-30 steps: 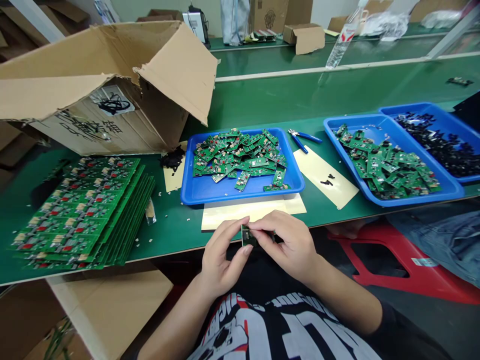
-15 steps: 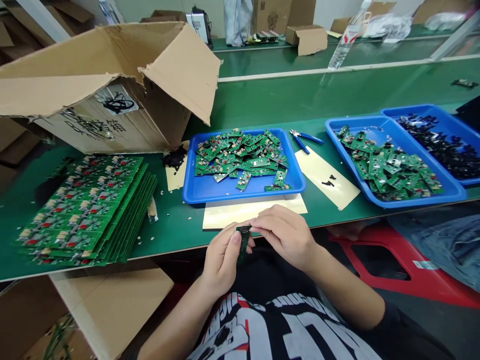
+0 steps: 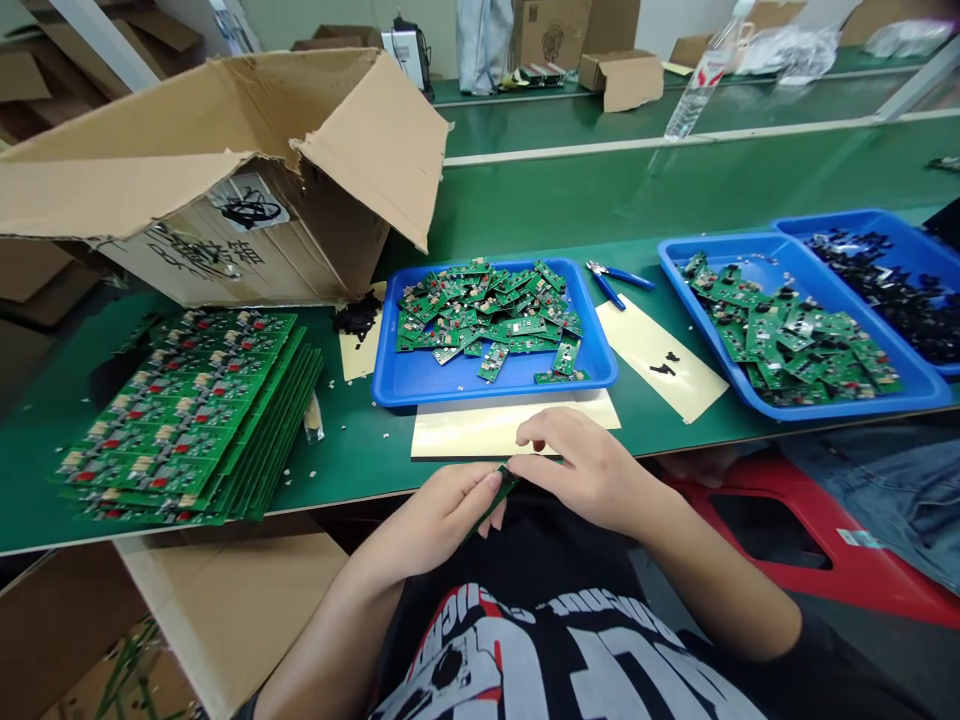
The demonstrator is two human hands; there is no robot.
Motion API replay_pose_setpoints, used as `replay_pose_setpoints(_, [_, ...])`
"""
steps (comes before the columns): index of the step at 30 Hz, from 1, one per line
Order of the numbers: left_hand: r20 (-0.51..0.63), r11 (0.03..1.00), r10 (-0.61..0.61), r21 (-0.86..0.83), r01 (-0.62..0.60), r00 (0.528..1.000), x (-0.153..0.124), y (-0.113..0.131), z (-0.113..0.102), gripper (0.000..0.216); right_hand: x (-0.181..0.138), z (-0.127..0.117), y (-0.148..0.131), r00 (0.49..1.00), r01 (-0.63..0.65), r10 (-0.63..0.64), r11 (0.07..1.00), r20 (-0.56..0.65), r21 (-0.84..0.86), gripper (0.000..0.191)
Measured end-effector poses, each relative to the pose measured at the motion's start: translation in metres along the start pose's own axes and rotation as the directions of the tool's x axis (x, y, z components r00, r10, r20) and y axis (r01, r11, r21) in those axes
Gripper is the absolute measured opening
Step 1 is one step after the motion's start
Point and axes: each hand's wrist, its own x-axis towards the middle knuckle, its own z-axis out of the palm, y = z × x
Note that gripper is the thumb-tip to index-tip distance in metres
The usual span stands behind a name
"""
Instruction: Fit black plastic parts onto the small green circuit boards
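My left hand (image 3: 442, 512) and my right hand (image 3: 589, 465) meet at the front edge of the green table (image 3: 525, 200). Between them is a small green circuit board (image 3: 501, 487), seen edge-on; the left thumb and fingers pinch it, and the right hand's fingertips curl round its other end. Under the right hand lies a pale yellow sheet (image 3: 480, 430). Just beyond it stands a blue tray (image 3: 420, 385) heaped with several small green boards.
A stack of large green board panels (image 3: 195, 420) lies at the left, behind it an open cardboard box (image 3: 225, 170). Blue-handled cutters (image 3: 615, 280) and a second yellow sheet (image 3: 664, 355) lie right of the tray. Two more blue trays (image 3: 825, 400) hold boards and black parts. A red stool (image 3: 795, 540) stands at the right.
The board has been lowered and turned flatter, from upright between the fingertips to edge-on near the table's front edge. Both hands have dropped and spread slightly.
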Motion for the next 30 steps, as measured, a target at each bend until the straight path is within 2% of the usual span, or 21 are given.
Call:
replay_pose_setpoints(3, [-0.092,0.993,0.109,0.055,-0.104,0.99,0.006,-0.007,0.008,0.035,-0.004,0.001,-0.002,0.991,0.104,-0.1,0.994,-0.088,0.04,0.017])
replay_pose_setpoints(5, [-0.175,0.971,0.225,0.128,-0.204,0.959,0.01,-0.011,0.013,0.027,-0.006,-0.001,-0.001,0.982,0.094,-0.072,0.988,-0.172,0.125,0.026])
replay_pose_setpoints(7, [-0.245,0.939,0.314,0.22,-0.263,0.917,0.011,-0.014,0.014,0.031,-0.008,-0.004,0.003,0.945,-0.057,0.16,0.939,-0.284,0.339,0.028])
replay_pose_setpoints(8, [-0.282,0.923,0.348,0.27,-0.274,0.894,0.011,-0.015,0.013,0.036,-0.009,-0.006,0.006,0.9,-0.138,0.312,0.866,-0.304,0.48,0.025])
replay_pose_setpoints(9, [-0.324,0.904,0.383,0.324,-0.279,0.865,0.011,-0.015,0.012,0.04,-0.01,-0.007,0.008,0.848,-0.209,0.458,0.754,-0.269,0.623,0.022])
replay_pose_setpoints(10, [-0.364,0.878,0.429,0.384,-0.286,0.827,0.01,-0.015,0.011,0.041,-0.01,-0.007,0.011,0.807,-0.273,0.566,0.611,-0.169,0.743,0.022])
replay_pose_setpoints(11, [-0.394,0.843,0.484,0.448,-0.296,0.782,0.01,-0.016,0.009,0.04,-0.011,-0.007,0.012,0.785,-0.338,0.619,0.456,-0.021,0.823,0.027])
replay_pose_setpoints(13, [-0.423,0.757,0.601,0.572,-0.314,0.679,0.01,-0.017,0.008,0.033,-0.012,-0.006,0.012,0.767,-0.489,0.561,0.201,0.31,0.849,0.035])
replay_pose_setpoints(14, [-0.423,0.712,0.653,0.624,-0.321,0.628,0.011,-0.017,0.007,0.031,-0.012,-0.005,0.01,0.754,-0.552,0.494,0.12,0.432,0.825,0.038])
replay_pose_setpoints(15, [-0.423,0.673,0.696,0.667,-0.321,0.58,0.011,-0.018,0.008,0.03,-0.013,-0.004,0.007,0.743,-0.589,0.438,0.07,0.505,0.805,0.04])
replay_pose_setpoints(16, [-0.425,0.64,0.729,0.7,-0.317,0.537,0.012,-0.02,0.008,0.031,-0.013,-0.003,0.003,0.741,-0.601,0.402,0.038,0.538,0.798,0.042])
replay_pose_setpoints(18, [-0.433,0.601,0.77,0.738,-0.306,0.468,0.013,-0.022,0.009,0.034,-0.012,0.0,-0.005,0.758,-0.571,0.386,0.003,0.525,0.821,0.041])
replay_pose_setpoints(21, [-0.442,0.576,0.799,0.757,-0.307,0.409,0.014,-0.023,0.011,0.035,-0.011,0.003,-0.011,0.772,-0.516,0.422,-0.023,0.476,0.856,0.031])
replay_pose_setpoints(26, [-0.46,0.567,0.806,0.781,-0.261,0.373,0.012,-0.022,0.01,0.036,-0.012,0.009,-0.011,0.774,-0.47,0.434,-0.096,0.462,0.877,0.027])
replay_pose_setpoints(30, [-0.449,0.551,0.817,0.792,-0.262,0.362,0.012,-0.025,0.01,0.038,-0.013,0.01,-0.013,0.729,-0.497,0.431,-0.203,0.532,0.844,0.034])
